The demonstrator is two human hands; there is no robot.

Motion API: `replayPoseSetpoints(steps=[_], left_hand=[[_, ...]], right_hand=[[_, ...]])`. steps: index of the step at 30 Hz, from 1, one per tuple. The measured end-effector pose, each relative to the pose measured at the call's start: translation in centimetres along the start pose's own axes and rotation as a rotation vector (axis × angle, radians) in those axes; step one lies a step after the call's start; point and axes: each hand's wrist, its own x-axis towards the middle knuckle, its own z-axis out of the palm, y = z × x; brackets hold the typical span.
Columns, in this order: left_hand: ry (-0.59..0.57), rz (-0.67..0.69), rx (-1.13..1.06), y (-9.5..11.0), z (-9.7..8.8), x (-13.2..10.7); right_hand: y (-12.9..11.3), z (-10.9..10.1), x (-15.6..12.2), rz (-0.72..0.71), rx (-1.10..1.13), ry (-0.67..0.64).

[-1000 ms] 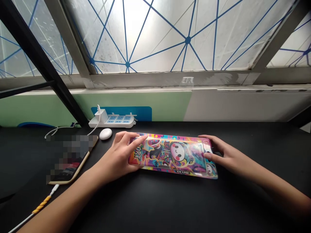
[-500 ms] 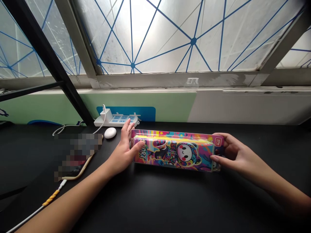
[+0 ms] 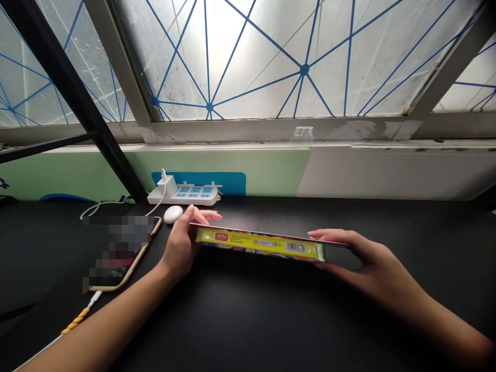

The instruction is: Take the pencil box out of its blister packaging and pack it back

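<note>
Holding pencil box (image 3: pixel 259 244) between left hand (image 3: pixel 180 248) and right hand (image 3: pixel 364 261), both clasping ends.

From here I can read "XPM" in white on a red label (image 3: pixel 221 236) on the yellow edge of the box (image 3: pixel 259 243). Small print beside it is too tiny to make out, as are the digits under the barcode (image 3: pixel 295 247).

An office-style workspace: black desk (image 3: pixel 271 310), power strip (image 3: pixel 184 196), frosted window (image 3: pixel 248 57).
</note>
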Motion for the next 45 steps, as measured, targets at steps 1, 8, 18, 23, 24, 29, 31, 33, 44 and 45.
replayPoseSetpoints(steps=[1,8,18,23,24,29,31,33,44,45], left_hand=[[-0.006,-0.017,-0.016,0.1,0.0,-0.1],[-0.126,-0.064,0.041,0.7,-0.6,-0.5],[-0.1,-0.141,0.168,0.0,-0.7,-0.3],[-0.059,-0.18,0.232,-0.2,-0.6,-0.4],[-0.061,-0.196,0.229,-0.2,-0.6,-0.4],[-0.026,-0.245,0.255,-0.4,-1.0,0.3],[0.006,-0.231,0.333,-0.5,-1.4,0.9],[-0.002,-0.232,0.411,-0.5,-1.9,1.3],[-0.145,-0.339,0.326,0.2,-2.0,1.0],[-0.153,-0.368,0.304,0.1,-2.0,1.0]], right_hand=[[0.1,-0.3,0.0,-0.017,-0.043,-0.009],[0.6,-1.2,0.1,-0.145,-0.166,-0.012],[0.9,-0.8,0.0,-0.413,-0.425,-0.07],[1.3,-0.8,0.4,-0.439,-0.463,-0.07],[1.3,-0.8,0.5,-0.445,-0.479,-0.068],[1.6,-0.4,0.5,-0.45,-0.513,-0.096],[1.7,-0.3,0.5,-0.429,-0.508,-0.111],[1.7,-0.4,0.5,-0.411,-0.506,-0.134],[-0.5,0.4,0.4,-0.427,-0.606,-0.199],[-0.8,1.1,0.5,-0.437,-0.617,-0.186]])
